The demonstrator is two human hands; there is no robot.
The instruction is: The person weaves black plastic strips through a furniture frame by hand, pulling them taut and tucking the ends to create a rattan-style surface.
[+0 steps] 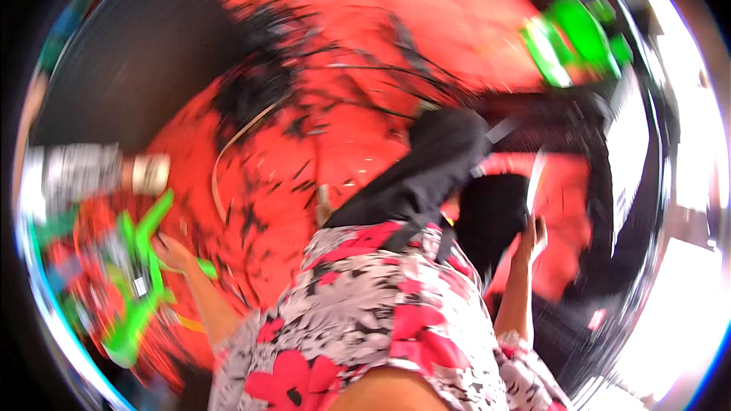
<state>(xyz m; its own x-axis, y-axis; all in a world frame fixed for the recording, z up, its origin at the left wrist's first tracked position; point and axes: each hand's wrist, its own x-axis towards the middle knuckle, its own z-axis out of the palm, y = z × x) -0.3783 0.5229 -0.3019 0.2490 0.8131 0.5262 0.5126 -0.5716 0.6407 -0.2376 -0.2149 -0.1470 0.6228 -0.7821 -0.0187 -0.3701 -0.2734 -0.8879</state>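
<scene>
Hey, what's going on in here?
A person in a flowered top and black trousers is over a red ground sheet strewn with black scraps. The right hand's grip seems closed on a slim pale strip. The left hand's grip is at a bright green branching thing; blur hides whether it is held. Another green thing lies at upper right.

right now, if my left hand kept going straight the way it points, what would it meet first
Your left hand would most likely meet the bright green branched piece, right by its fingertips. Motion blur and unclear depth hide whether they already touch.
</scene>
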